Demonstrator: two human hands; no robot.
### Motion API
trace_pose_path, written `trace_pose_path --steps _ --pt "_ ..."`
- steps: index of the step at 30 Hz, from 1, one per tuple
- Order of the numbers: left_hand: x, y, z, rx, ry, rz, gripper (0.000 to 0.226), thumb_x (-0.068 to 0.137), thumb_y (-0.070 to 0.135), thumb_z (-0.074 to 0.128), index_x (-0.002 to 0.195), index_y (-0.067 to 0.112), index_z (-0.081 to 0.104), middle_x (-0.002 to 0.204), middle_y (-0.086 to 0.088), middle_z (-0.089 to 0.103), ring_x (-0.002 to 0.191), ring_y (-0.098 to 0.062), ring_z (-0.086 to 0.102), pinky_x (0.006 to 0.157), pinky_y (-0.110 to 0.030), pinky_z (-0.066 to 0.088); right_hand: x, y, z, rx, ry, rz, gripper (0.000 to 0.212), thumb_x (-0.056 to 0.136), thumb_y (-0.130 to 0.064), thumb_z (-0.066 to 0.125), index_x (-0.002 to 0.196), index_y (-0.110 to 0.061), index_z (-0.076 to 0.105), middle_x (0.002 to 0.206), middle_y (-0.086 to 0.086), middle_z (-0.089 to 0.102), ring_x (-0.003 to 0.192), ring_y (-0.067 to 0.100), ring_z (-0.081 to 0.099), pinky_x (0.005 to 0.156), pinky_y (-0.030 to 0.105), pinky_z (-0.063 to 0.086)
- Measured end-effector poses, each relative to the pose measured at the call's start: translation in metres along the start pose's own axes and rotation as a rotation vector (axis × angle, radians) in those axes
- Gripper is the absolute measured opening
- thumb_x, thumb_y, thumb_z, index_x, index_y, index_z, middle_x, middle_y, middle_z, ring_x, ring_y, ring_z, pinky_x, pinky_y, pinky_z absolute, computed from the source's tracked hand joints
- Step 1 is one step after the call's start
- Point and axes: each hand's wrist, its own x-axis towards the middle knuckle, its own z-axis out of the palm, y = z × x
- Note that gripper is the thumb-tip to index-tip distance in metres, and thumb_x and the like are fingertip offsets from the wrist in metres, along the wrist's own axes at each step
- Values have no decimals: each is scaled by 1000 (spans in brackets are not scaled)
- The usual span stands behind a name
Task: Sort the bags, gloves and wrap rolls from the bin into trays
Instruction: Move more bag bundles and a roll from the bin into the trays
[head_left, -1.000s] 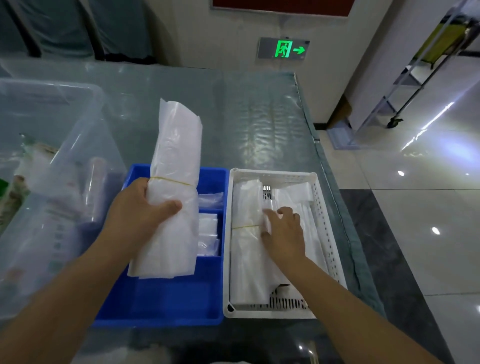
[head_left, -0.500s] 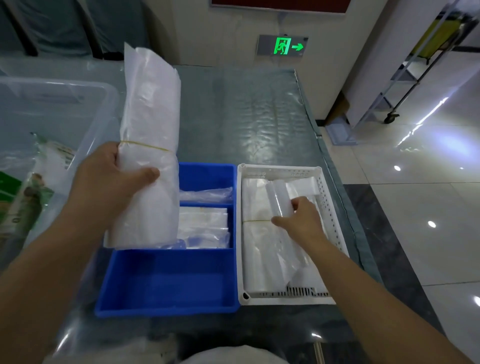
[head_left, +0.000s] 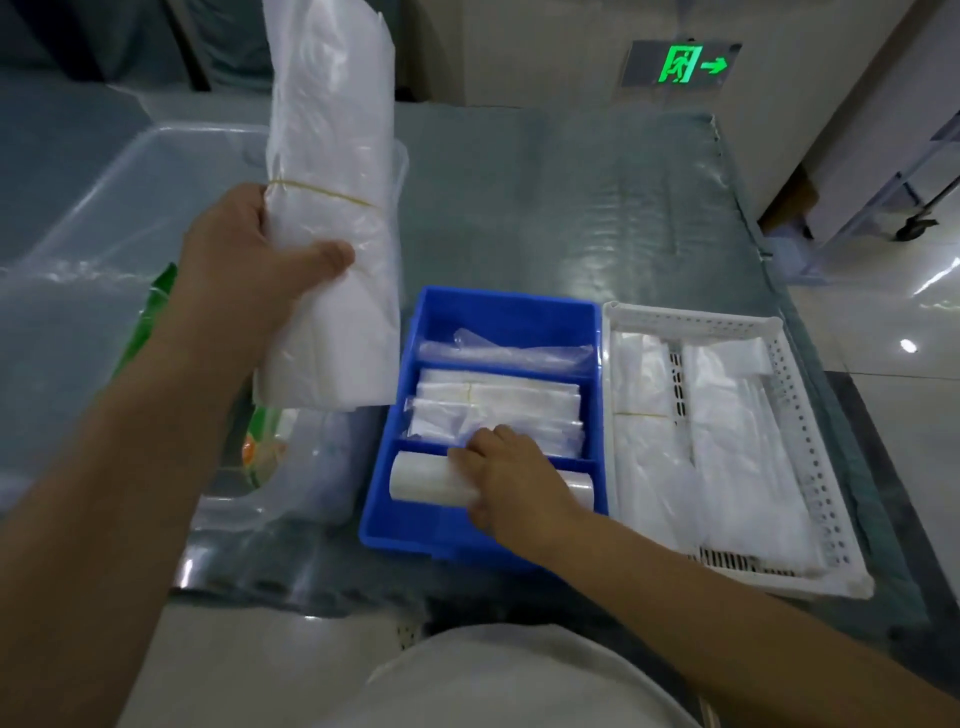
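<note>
Here, left to right:
Bin (head_left: 78, 249): clear, far left.
Left hand (head_left: 244, 265): closed round bag bundle (head_left: 332, 218), upright in the air — soft, light, likely slippery; grip at the band.
Right hand (head_left: 511, 483): curled over wrap roll (head_left: 431, 483) in blue tray (head_left: 498, 317), near compartment — stiffer, may roll.
White tray (head_left: 810, 441): bags.

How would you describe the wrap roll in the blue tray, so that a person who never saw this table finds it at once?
Look at the blue tray in the middle of the table, left of the white perforated tray. Its nearest compartment holds the wrap roll, lying on its side under the right hand. It is the only smooth cylinder; the other compartments hold flat packs.
</note>
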Motion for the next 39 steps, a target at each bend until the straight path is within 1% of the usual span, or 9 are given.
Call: trace_pose_path --steps 6,14,19,21,23,25,27,31,39 --pt "-1 -13 -10 -85 -40 -34 39 77 27 73 112 18 59 91 10 65 76 1 60 57 -15 43 8 2 34 90 -111 68 42 76 -16 66 115 -13 53 116 9 58 108 27 51 91 38 43" --pt "2 -9 6 -144 -130 -37 43 73 29 75 112 16 60 102 0 69 87 -17 67 75 -38 57 1 4 36 154 -240 177 38 85 -25 62 121 -20 54 123 5 56 112 24 53 97 38 45" --pt "2 8 32 -109 -179 9 44 73 28 75 112 15 60 103 -2 67 88 -19 65 73 -35 54 -33 48 7 281 194 299 28 92 -23 55 120 -18 60 118 4 64 108 18 58 96 30 46" --pt "1 14 44 -97 -198 22 42 73 27 75 110 15 60 102 -1 66 87 -19 64 72 -34 53 -50 88 4 283 448 487 23 91 -17 56 114 -16 62 111 5 66 101 19 60 90 30 49" --pt "-4 22 59 -90 -225 36 40 74 26 76 108 18 58 98 1 64 83 -15 63 69 -31 51 -68 131 4 219 534 725 26 89 -8 57 114 -11 62 110 10 66 102 24 58 86 32 46" --pt "-11 28 78 -74 -267 53 39 74 28 75 108 20 57 94 4 63 78 -7 60 63 -24 48 -83 168 7 123 444 914 29 88 -8 57 116 -6 59 113 17 62 106 31 53 85 37 45" --pt "-20 33 100 -71 -320 31 41 74 30 75 109 19 57 94 7 63 80 -6 60 64 -25 49 -91 190 10 28 262 1020 38 87 -28 61 117 -6 54 116 16 58 108 31 50 86 39 44" --pt "-33 35 154 -49 -446 -6 39 74 29 75 107 21 56 88 14 59 82 -10 60 71 -30 51 -91 205 11 -88 41 1056 69 78 -60 59 121 -9 44 121 12 50 111 28 48 85 37 45" --pt "-76 24 270 23 -690 -161 47 71 31 75 112 19 54 105 -1 64 95 -23 62 87 -42 51 -89 225 6 -124 -16 897 59 87 -8 53 139 -6 25 132 15 43 116 33 44 85 38 46"
